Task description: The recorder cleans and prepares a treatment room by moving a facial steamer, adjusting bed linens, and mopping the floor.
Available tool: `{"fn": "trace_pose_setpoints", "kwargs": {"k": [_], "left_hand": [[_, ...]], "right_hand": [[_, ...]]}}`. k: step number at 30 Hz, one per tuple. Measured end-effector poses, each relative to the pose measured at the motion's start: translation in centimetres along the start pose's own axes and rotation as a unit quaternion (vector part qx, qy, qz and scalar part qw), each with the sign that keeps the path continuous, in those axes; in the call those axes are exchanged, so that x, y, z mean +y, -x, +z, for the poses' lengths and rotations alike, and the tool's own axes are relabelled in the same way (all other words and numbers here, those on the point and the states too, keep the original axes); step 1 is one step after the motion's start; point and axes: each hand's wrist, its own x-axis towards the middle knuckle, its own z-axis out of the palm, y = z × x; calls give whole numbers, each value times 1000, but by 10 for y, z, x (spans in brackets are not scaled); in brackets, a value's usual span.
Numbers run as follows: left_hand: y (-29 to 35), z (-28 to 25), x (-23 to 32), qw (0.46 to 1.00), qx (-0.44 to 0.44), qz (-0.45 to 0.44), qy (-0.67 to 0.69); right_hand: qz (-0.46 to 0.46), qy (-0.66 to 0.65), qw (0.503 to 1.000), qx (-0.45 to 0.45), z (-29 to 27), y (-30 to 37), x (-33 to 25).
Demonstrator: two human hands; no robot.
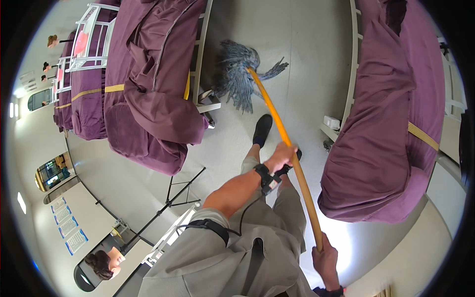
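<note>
My left hand [281, 157] is wrapped round the middle of a mop's yellow-orange handle [305, 190]. Lower in the view, my right hand [325, 261] grips the handle near its top end. The handle slants away from me to the grey string mop head [238, 74], which lies spread on the floor with one bunch of strands fanned out to the right. Its left strands lie close to the leg of the left bed [210, 106]. My dark shoe [262, 130] stands just short of the strands.
Purple-covered beds [153, 94] stand on the left, and another purple-covered bed [376, 138] on the right. Grey floor [311, 59] runs between them. A black tripod stand [169, 203] is at the lower left, near a mannequin head [101, 265]. A small white box [331, 122] sits by the right bed.
</note>
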Motion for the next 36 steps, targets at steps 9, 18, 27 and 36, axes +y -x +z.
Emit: {"fn": "trace_pose_setpoints", "kwargs": {"k": [9, 18, 27, 36], "left_hand": [[-89, -137, 78, 995, 96, 31, 22], [-113, -220, 87, 984, 176, -16, -34], [-131, -178, 90, 989, 121, -4, -87], [-77, -71, 53, 955, -43, 80, -281]], "right_hand": [[-115, 32, 992, -35, 9, -153, -103], [-130, 15, 985, -112, 36, -237, -130], [-29, -81, 996, -36, 58, -197, -95], [65, -192, 979, -18, 80, -75, -38]]}}
